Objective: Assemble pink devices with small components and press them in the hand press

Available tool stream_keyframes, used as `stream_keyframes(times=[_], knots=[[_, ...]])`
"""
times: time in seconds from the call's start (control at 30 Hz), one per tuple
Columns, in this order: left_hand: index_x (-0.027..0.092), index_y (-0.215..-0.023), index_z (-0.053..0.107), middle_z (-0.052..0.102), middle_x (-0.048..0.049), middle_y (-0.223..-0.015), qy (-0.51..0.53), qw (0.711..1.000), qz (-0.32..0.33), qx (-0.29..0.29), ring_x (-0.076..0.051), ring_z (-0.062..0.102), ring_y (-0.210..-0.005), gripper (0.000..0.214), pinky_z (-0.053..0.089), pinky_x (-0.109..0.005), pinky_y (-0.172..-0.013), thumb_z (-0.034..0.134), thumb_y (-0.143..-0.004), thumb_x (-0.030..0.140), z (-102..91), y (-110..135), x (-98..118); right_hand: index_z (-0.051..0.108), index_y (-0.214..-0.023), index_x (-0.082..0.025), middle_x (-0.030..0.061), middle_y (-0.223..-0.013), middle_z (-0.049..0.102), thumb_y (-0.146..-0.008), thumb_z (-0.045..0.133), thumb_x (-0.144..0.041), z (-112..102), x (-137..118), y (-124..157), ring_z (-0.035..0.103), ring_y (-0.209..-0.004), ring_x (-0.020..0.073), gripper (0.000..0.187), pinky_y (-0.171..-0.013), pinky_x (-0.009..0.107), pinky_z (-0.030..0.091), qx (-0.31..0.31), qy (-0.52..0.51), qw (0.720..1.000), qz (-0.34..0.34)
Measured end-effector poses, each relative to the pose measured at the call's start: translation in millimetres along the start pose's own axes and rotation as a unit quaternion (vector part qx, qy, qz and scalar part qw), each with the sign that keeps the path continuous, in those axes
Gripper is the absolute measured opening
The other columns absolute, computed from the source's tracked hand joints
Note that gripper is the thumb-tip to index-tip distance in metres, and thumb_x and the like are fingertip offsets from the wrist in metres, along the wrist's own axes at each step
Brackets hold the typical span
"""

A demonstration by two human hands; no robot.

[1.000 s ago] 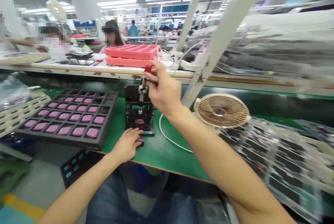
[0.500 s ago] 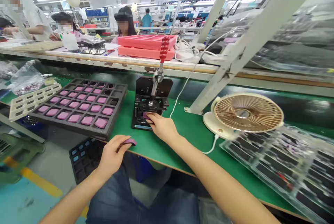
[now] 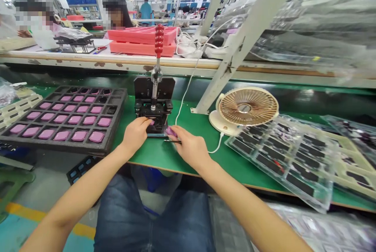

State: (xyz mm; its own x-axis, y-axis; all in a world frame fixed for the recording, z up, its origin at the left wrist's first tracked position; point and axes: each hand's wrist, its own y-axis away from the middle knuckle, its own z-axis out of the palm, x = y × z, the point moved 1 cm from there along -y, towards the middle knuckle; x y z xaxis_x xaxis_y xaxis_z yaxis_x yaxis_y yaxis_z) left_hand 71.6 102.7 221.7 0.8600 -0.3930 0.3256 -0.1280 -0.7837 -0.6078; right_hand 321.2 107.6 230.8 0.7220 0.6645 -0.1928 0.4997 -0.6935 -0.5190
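Note:
A black toggle press (image 3: 154, 107) with a red beaded handle (image 3: 159, 40) stands on the green bench in front of me. My left hand (image 3: 135, 136) is at the front left of its base, fingers closed on a small purple part (image 3: 151, 122), mostly hidden by the fingertips. Just right of the base, my right hand (image 3: 190, 146) pinches another small purple part (image 3: 169, 131). A thin dark stick-like tool (image 3: 173, 141) juts from under those right fingers. To the left, a dark foam tray (image 3: 116, 126) holds rows of similar purple parts (image 3: 75, 120).
A cream fan (image 3: 248, 107) stands right of the press, beside a slanted white post (image 3: 232, 60). Clear plastic trays (image 3: 282, 162) lie at the right. Pink foam trays (image 3: 141, 42) sit on the shelf behind. A cream tray (image 3: 23, 109) is at far left. Co-workers sit beyond.
My left hand has brought its purple part from the bench's front edge to the press base. My right hand has drawn back rightward out of the press with a purple part. The view has shifted right.

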Motion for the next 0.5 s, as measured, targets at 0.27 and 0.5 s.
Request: stream_keyframes(times=[0.27,0.5], knots=[[0.016,-0.133,0.073,0.072,-0.0153,-0.140,-0.023,0.996,0.038,-0.073,-0.032,0.063,-0.136,0.037,0.049,-0.049,-0.121,0.054,-0.102,0.010,19.7,-2.7,2.8,0.066,-0.136,-0.024,0.0046,-0.130,0.077,-0.112,0.059,-0.030,-26.9,-9.0,60.4,0.078,-0.110,0.0221,0.026,-0.080,0.030,0.065,0.038,-0.057,0.998,0.009],[0.013,-0.145,0.063,0.061,-0.0180,-0.153,-0.037,0.995,0.045,-0.085,-0.034,0.054,-0.146,0.042,0.044,-0.056,-0.123,0.062,-0.105,0.026,30.2,12.0,7.3,0.064,-0.136,-0.024,0.0039,-0.130,0.076,-0.110,0.061,-0.032,-26.2,-71.1,-15.3,0.077,-0.110,0.0212,0.028,-0.085,0.028,0.062,0.032,-0.143,0.988,-0.044]])
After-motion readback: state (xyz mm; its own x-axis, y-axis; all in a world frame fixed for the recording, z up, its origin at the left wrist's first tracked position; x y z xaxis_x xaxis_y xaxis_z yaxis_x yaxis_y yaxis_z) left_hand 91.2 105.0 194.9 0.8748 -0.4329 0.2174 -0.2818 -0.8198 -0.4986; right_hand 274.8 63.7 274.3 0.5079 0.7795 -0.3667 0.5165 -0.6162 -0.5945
